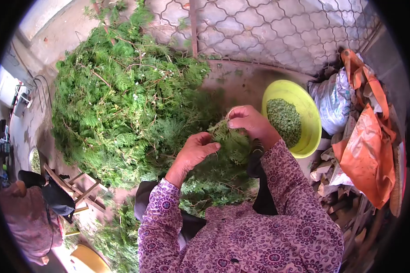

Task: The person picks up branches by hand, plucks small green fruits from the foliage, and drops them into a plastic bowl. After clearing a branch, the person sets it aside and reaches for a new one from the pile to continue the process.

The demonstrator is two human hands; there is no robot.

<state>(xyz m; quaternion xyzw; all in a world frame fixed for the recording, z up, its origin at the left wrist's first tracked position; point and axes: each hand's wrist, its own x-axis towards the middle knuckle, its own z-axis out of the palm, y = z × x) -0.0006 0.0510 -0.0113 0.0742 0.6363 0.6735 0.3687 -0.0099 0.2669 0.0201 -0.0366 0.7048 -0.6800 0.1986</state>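
Observation:
My right hand is closed in a pinch at the top of a feathery evergreen sprig. Just left of it and lower, my left hand has its fingers curled round the sprig's near side, thumb stretched toward it; the exact grip is partly hidden. Under and beyond both hands lies a big heap of cut evergreen branches, with small pale cones on some twigs. To the right of my right hand stands a yellow-green basin, holding many small green pieces that look like seed cones.
A wire mesh fence runs behind. At right are a white sack, an orange bag and stacked firewood. Another person sits at lower left near a wooden stool and a yellow basin.

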